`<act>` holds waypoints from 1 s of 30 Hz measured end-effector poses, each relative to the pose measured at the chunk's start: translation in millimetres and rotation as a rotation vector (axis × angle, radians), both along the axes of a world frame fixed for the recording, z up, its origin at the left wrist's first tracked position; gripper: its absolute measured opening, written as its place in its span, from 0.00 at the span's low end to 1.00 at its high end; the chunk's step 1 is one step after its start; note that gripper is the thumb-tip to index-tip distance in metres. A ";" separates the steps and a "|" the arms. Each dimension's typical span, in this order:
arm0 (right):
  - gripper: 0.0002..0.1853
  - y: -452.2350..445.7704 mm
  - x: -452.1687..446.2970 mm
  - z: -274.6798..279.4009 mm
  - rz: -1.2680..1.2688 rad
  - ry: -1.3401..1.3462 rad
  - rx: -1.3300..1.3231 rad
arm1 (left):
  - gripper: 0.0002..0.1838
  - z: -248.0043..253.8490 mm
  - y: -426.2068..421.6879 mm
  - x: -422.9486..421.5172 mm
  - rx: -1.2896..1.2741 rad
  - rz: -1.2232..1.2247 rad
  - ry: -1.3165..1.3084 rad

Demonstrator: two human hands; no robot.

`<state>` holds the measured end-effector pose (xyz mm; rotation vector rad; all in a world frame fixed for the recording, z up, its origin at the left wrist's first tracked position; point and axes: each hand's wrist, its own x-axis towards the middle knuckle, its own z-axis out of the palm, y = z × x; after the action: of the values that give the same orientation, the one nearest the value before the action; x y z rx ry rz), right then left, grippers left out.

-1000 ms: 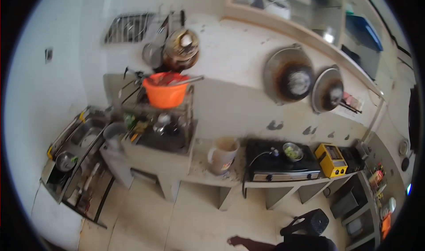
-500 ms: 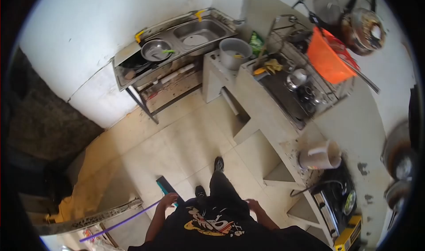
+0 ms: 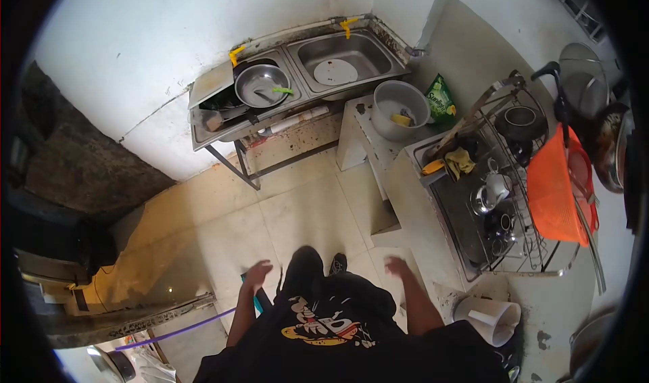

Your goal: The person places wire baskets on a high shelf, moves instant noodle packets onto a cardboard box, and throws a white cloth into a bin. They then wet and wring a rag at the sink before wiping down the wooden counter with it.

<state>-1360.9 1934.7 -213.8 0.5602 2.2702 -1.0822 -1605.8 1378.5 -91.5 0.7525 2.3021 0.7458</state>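
Note:
My left hand (image 3: pixel 258 273) hangs in front of my body over the floor, fingers apart, holding nothing. Beside and behind it are a teal and black object (image 3: pixel 259 298) and a purple strip (image 3: pixel 179 330). My right hand (image 3: pixel 397 267) is raised beside the concrete counter (image 3: pixel 426 227), slightly blurred, its fingers apart and nothing in it. Ahead, a steel bowl (image 3: pixel 251 85) with a green item stands at the left of the double sink (image 3: pixel 314 89). A grey pot (image 3: pixel 382 127) with a yellow sponge sits right of the sink.
A green packet (image 3: pixel 441 102) stands behind the pot. On the right are a dark tray (image 3: pixel 454 210) with cups, a wire rack (image 3: pixel 534 248), an orange basket (image 3: pixel 551 187) and a beige jug (image 3: pixel 473 310). A low wall edge (image 3: pixel 135 325) runs at lower left.
The view has swung from the stove wall to the sink, which now appears closer. Both my hands have risen in view, and my right hand has come forward beside the counter.

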 end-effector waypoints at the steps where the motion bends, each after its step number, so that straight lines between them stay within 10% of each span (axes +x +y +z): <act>1: 0.20 6.0 -46.7 33.2 0.202 0.200 0.189 | 0.21 43.2 27.9 -10.0 0.076 0.416 -0.262; 2: 0.22 0.6 -99.1 82.4 0.082 0.118 0.176 | 0.21 94.8 57.2 -17.9 0.146 0.828 -0.521; 5: 0.19 1.7 -198.5 114.6 -0.239 0.115 -0.214 | 0.22 134.7 80.7 -52.2 0.284 0.836 -0.482; 18: 0.18 -43.1 -373.3 143.4 0.314 0.031 0.081 | 0.16 156.6 108.6 -300.5 0.392 0.664 -0.145; 22: 0.18 -41.8 -450.1 206.4 0.071 0.056 -0.039 | 0.19 171.8 116.9 -352.1 0.340 0.629 -0.109; 24: 0.17 19.9 -463.7 93.8 0.150 0.261 -0.217 | 0.20 121.8 122.3 -363.6 0.372 0.476 0.187; 28: 0.17 3.9 -554.1 185.3 -0.223 -0.243 -0.349 | 0.25 136.5 166.1 -353.5 -0.056 0.622 -0.010; 30: 0.15 29.8 -597.5 138.1 -0.131 -0.468 -0.173 | 0.26 137.7 172.0 -325.9 -0.029 0.696 -0.160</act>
<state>-1958.4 1964.5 -75.8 0.8040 1.7393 -1.0648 -1931.6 1550.6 46.2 -0.1517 2.4130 1.0174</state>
